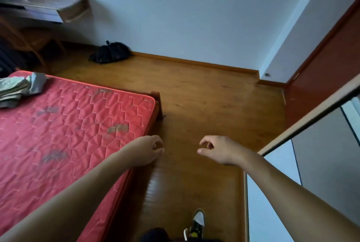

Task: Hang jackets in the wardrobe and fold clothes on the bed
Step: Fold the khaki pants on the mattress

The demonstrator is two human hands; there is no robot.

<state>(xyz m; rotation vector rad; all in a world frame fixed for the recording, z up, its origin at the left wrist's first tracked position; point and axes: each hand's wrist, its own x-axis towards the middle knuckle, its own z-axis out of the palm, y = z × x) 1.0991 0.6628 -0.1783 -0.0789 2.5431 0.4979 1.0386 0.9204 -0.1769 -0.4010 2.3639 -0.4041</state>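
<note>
Clothes [19, 89], a crumpled grey-green heap, lie at the far left corner of the bed [68, 134], whose bare red quilted mattress shows dark stains. Left hand [150, 150] is held out above the bed's near edge, empty, fingers loosely curled. Right hand [216, 150] is held out level with it over the floor [214, 95], well apart from the left, also empty, thumb and forefinger bent toward each other but pinching nothing. Wardrobe [321, 154], with pale panels in a light frame, stands at the right, just beside the right forearm. One shoe [197, 222] rests on the floor between bed and wardrobe. A black bag [110, 53] sits on the floor against the far wall [194, 17]. A desk [48, 7] and chair [35, 43] occupy the upper left; a red-brown door [321, 66] stands at the upper right.
</note>
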